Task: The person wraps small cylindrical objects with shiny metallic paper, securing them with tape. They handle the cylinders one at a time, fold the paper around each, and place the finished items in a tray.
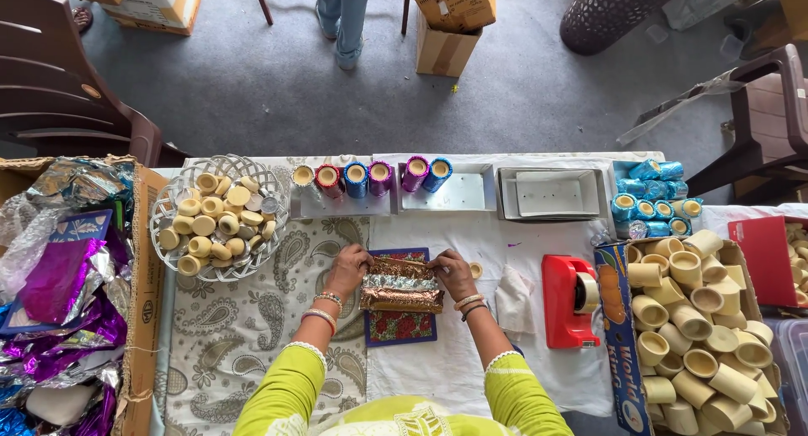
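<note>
Head view looks straight down on a strip of crinkled bronze foil (pixel 401 286), rolled into a loose bundle that lies across a floral mat (pixel 401 325) near the middle of the tabletop (pixel 446 364). The left hand (pixel 348 268) presses on the foil's left end and the right hand (pixel 454 273) on its right end; both grips are curled down onto the foil, fingers bent over it. Whether anything is wrapped inside the roll cannot be told.

The foil looks thin and springy, so my guess is that it could unroll or tear if either grip eases off or pulls unevenly. A crease already runs along its length, and more pressing may crumple it further.

Just right of the foil lies a small pale ring (pixel 476 269) beside the right hand; a sweep of that wrist could knock it away. Farther right of the foil stands a red tape dispenser (pixel 569 300), and beyond that a cardboard box of cream cups (pixel 699 339), heaped high enough that a nudge might spill some.

Left of the foil and farther from the person, a wire basket (pixel 220 217) holds more cream pieces. Behind the foil, a row of foil-wrapped cups (pixel 366 177) stands on white trays (pixel 459 192), upright and close together, so a reach over them might tip one. Far left of the foil, a box of loose foil sheets (pixel 67 293) spills purple and silver.
</note>
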